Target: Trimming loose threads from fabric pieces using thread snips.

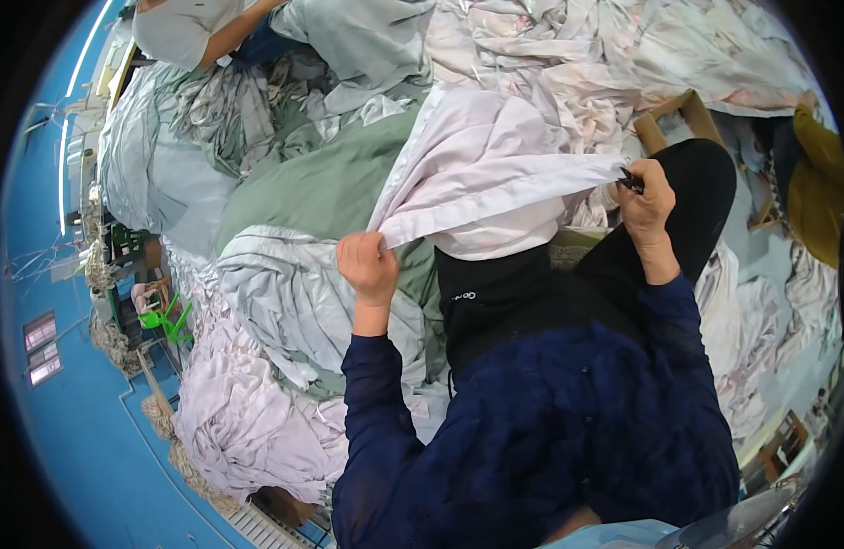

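A white cloth (495, 197) lies over my lap, its hemmed edge stretched in a slanting band between my two hands. The near left corner of that edge is pinched in my left hand (367, 268), with the fingers closed. My right hand (648, 203) is closed around a small black tool that looks like thread snips (631, 180); its tip is at the right end of the hem. Whether those fingers also grip the cloth is hidden. The rest of the cloth bunches over my black-trousered leg.
Green fabric (303, 188) and heaped white cloths (257, 412) lie to my left. Pale printed fabric (715, 46) spreads across the far side. A cardboard box (655, 135) stands beyond my right knee. Another person (179, 32) is at the far left, and a blue floor (83, 439) runs along the left.
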Motion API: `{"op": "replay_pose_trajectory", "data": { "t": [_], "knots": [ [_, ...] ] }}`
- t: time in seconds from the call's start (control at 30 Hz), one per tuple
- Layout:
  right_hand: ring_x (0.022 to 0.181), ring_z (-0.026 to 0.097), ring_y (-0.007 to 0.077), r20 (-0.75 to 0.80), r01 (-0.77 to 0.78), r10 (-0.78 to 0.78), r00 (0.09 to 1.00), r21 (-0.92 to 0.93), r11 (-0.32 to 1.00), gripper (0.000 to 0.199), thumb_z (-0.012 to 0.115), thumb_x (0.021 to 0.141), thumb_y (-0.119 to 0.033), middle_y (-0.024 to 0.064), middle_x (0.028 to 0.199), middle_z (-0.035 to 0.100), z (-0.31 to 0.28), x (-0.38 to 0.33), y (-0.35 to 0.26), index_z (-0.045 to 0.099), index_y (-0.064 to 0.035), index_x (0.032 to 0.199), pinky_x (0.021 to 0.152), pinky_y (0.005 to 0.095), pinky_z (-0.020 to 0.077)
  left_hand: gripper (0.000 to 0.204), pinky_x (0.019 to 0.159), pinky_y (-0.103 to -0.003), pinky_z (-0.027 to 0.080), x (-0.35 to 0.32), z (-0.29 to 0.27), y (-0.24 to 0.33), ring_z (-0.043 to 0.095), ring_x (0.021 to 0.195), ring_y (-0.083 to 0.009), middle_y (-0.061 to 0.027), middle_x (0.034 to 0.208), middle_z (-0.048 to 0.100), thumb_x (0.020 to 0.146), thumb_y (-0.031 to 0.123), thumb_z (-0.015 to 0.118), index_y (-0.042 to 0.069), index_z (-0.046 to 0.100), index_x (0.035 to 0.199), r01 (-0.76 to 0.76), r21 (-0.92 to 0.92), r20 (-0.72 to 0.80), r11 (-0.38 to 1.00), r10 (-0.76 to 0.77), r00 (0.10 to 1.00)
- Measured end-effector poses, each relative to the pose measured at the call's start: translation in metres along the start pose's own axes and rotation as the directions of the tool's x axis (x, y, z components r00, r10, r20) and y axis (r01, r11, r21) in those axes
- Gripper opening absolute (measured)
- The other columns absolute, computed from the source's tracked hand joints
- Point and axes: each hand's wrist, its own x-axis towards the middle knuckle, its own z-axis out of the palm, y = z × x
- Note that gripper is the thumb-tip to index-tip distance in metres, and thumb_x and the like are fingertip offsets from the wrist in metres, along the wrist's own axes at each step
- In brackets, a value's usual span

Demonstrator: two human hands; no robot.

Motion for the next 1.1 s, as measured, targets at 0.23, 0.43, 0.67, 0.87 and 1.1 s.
{"op": "replay_pose_trajectory", "data": {
  "t": [0.23, 0.43, 0.67, 0.87, 1.1],
  "knots": [
    [0.068, 0.060, 0.0203, -0.045, 0.007, -0.007, 0.999, 0.000, 1.000, 0.022, 0.062, 0.067, 0.011, 0.0104, 0.079, 0.059, -0.017, 0.000, -0.003, 0.059, -0.0016, 0.084, 0.063, 0.0258, 0.0480, 0.029, 0.057, -0.037, 0.042, 0.009, 0.003, 0.009, 0.051, 0.059, -0.0266, -0.0066, 0.067, 0.053, 0.062, -0.010, 0.064, 0.004, 0.061, 0.086, 0.105, -0.017, -0.031, 0.994, -0.105, 0.994],
    [0.069, 0.058, 0.0145, -0.126, 0.014, -0.024, 0.992, -0.083, 0.996, 0.020, 0.063, 0.075, 0.013, 0.0071, 0.083, 0.062, -0.042, 0.012, -0.001, 0.058, -0.0016, 0.087, 0.064, 0.0222, 0.0465, 0.032, 0.057, -0.034, 0.043, 0.021, 0.013, 0.015, 0.053, 0.059, -0.0238, -0.0070, 0.071, 0.058, 0.063, -0.011, 0.064, 0.003, 0.064, 0.091, 0.082, -0.053, -0.145, 0.995, -0.089, 0.985],
    [0.074, 0.059, 0.0142, -0.289, 0.126, -0.167, 0.943, -0.156, 0.980, 0.020, 0.067, 0.077, 0.012, 0.0087, 0.089, 0.064, -0.095, 0.042, 0.013, 0.061, -0.0016, 0.090, 0.068, 0.0231, 0.0476, 0.035, 0.059, -0.035, 0.044, 0.047, 0.027, 0.035, 0.055, 0.062, -0.0252, -0.0076, 0.072, 0.058, 0.062, -0.012, 0.062, 0.003, 0.065, 0.093, 0.027, -0.109, -0.182, 0.994, -0.047, 0.982],
    [0.068, 0.051, 0.0066, -0.076, -0.086, 0.074, 0.994, -0.168, 0.982, 0.013, 0.059, 0.083, 0.008, 0.0005, 0.073, 0.054, -0.093, 0.057, 0.023, 0.058, -0.0022, 0.091, 0.064, 0.0208, 0.0439, 0.040, 0.065, -0.039, 0.045, 0.058, 0.034, 0.044, 0.057, 0.067, -0.0292, -0.0098, 0.075, 0.058, 0.057, -0.009, 0.058, 0.003, 0.064, 0.095, -0.006, -0.175, -0.194, 0.985, -0.028, 0.981],
    [0.068, 0.049, 0.0060, -0.048, -0.162, 0.159, 0.986, -0.056, 0.985, 0.011, 0.059, 0.083, 0.006, -0.0009, 0.072, 0.053, -0.057, 0.059, 0.040, 0.057, -0.0034, 0.089, 0.064, 0.0204, 0.0421, 0.037, 0.064, -0.038, 0.045, 0.059, 0.035, 0.043, 0.056, 0.065, -0.0292, -0.0099, 0.071, 0.056, 0.059, -0.010, 0.058, 0.002, 0.064, 0.094, 0.012, -0.185, -0.221, 0.983, -0.054, 0.974]
  ]
}}
